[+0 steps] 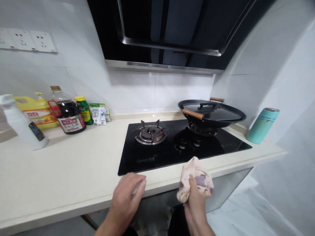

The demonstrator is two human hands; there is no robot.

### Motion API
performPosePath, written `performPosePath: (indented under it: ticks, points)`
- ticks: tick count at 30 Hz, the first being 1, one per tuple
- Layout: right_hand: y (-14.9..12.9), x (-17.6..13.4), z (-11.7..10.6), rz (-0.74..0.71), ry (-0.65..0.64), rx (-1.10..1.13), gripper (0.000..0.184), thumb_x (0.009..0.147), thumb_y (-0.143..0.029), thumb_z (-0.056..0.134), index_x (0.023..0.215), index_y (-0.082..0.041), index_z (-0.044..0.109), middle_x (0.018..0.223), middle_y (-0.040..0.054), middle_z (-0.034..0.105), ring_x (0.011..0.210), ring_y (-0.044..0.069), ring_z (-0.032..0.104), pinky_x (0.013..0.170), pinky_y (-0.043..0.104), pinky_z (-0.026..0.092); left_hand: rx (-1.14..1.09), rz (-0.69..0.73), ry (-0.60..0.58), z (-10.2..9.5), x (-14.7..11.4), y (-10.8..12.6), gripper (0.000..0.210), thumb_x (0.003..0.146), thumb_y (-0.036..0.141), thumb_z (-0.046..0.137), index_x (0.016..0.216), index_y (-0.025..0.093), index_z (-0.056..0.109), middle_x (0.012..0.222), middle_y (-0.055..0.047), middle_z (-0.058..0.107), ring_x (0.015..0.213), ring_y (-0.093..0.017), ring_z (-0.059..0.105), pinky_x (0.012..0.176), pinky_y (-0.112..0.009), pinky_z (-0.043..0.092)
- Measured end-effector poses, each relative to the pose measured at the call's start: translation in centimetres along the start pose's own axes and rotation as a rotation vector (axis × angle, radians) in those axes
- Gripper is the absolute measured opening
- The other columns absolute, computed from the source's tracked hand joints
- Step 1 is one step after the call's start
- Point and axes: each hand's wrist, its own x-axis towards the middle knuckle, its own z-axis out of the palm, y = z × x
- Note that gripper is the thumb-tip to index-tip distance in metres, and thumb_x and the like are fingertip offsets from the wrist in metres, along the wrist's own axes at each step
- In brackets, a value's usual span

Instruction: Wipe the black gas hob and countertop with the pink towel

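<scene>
A crumpled pink cloth (194, 175) with a purple patch is bunched in my right hand (197, 200), the thumb pressing on it. Cloth and hand are at the front edge of the counter, below the cooktop. My left hand (128, 196) is by the counter's front edge, close to the cooktop's near left corner. Its fingers are loosely bent, with a gap between thumb and forefinger and nothing visible in them. Beyond both hands lies the black glass gas cooktop (162, 152), with a bare left burner (151, 132) and two knobs (189, 144) in the middle.
A lidded wok (214, 113) with wooden handles covers the right burner. A teal flask (263, 126) stands at the right end. On the left are a white spray bottle (24, 127), yellow jug (39, 111), dark sauce bottle (70, 113) and green bottle (84, 110). A range hood (167, 32) overhangs.
</scene>
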Motion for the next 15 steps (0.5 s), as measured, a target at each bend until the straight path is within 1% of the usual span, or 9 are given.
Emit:
performPosePath:
  ticks: [2,4,5,7,9,10,12,14,15]
  points:
    - [1.2,-1.6,-0.1,0.078,0.016,0.001,0.111,0.062,-0.056,0.092,0.146,-0.031,0.024,0.106,-0.0004,0.071,0.089,0.022,0.073,0.064,0.028,0.063,0.09,-0.021,-0.036,-0.3,1.7,-1.0,0.015,0.098,0.031,0.059,0.099,0.024,0.072,0.093,-0.004,0.076,0.086,-0.019,0.071,0.079,-0.032,0.055]
    - [2.0,-2.4,-1.1,0.159,-0.053,-0.014,0.116,0.059,-0.058,0.093,0.148,-0.03,0.024,0.105,0.0006,0.072,0.09,0.024,0.074,0.068,0.031,0.063,0.137,-0.066,-0.08,-0.3,2.5,-2.4,0.019,0.097,0.036,0.059,0.096,0.024,0.074,0.093,-0.005,0.076,0.086,-0.021,0.07,0.079,-0.034,0.055]
    - [2.2,-2.5,-1.8,0.184,-0.112,-0.033,0.115,0.058,-0.06,0.093,0.147,-0.029,0.028,0.104,0.0018,0.072,0.091,0.026,0.074,0.07,0.033,0.064,0.139,-0.094,-0.09,-0.2,2.7,-3.2,0.022,0.096,0.039,0.059,0.094,0.024,0.074,0.093,-0.005,0.075,0.086,-0.021,0.071,0.08,-0.034,0.055]
    - [1.6,-2.0,-3.7,0.177,-0.213,-0.097,0.109,0.054,-0.062,0.094,0.141,-0.024,0.04,0.105,0.0056,0.073,0.098,0.03,0.073,0.078,0.037,0.063,0.1,-0.165,-0.099,-0.1,2.6,-4.5,0.026,0.096,0.043,0.058,0.091,0.024,0.075,0.093,-0.005,0.074,0.088,-0.022,0.071,0.081,-0.034,0.056]
    - [-0.4,-1.1,-5.6,0.116,-0.28,-0.18,0.102,0.05,-0.06,0.095,0.134,-0.022,0.049,0.11,0.0089,0.074,0.107,0.033,0.07,0.086,0.039,0.061,0.041,-0.239,-0.087,0.0,2.3,-5.5,0.03,0.097,0.047,0.056,0.09,0.025,0.074,0.095,-0.005,0.074,0.089,-0.021,0.07,0.082,-0.033,0.057]
    - [-1.9,-0.5,-6.5,0.083,-0.302,-0.212,0.1,0.051,-0.06,0.094,0.133,-0.022,0.05,0.111,0.0097,0.073,0.11,0.034,0.069,0.089,0.04,0.06,0.021,-0.261,-0.081,0.0,2.2,-5.8,0.031,0.097,0.049,0.056,0.091,0.025,0.074,0.096,-0.004,0.074,0.09,-0.021,0.07,0.082,-0.032,0.057]
    - [-5.7,1.3,-8.0,0.021,-0.333,-0.286,0.097,0.059,-0.063,0.087,0.139,-0.024,0.048,0.111,0.0094,0.073,0.106,0.034,0.07,0.089,0.044,0.059,0.009,-0.258,-0.07,0.1,2.0,-6.1,0.032,0.096,0.051,0.057,0.089,0.025,0.074,0.095,-0.004,0.073,0.088,-0.021,0.069,0.081,-0.032,0.056]
    - [-10.1,4.1,-8.6,-0.081,-0.314,-0.456,0.094,0.066,-0.066,0.08,0.144,-0.027,0.046,0.107,0.0083,0.073,0.096,0.033,0.072,0.085,0.047,0.059,0.012,-0.228,-0.081,0.1,2.0,-5.9,0.032,0.095,0.051,0.058,0.088,0.025,0.074,0.094,-0.004,0.073,0.088,-0.021,0.069,0.081,-0.032,0.056]
    - [-12.1,6.0,-8.6,-0.195,-0.254,-0.611,0.09,0.068,-0.065,0.078,0.143,-0.026,0.048,0.105,0.0081,0.073,0.094,0.033,0.071,0.085,0.047,0.059,0.014,-0.217,-0.087,0.1,2.1,-5.7,0.031,0.095,0.051,0.059,0.088,0.025,0.074,0.094,-0.005,0.073,0.089,-0.021,0.069,0.082,-0.033,0.056]
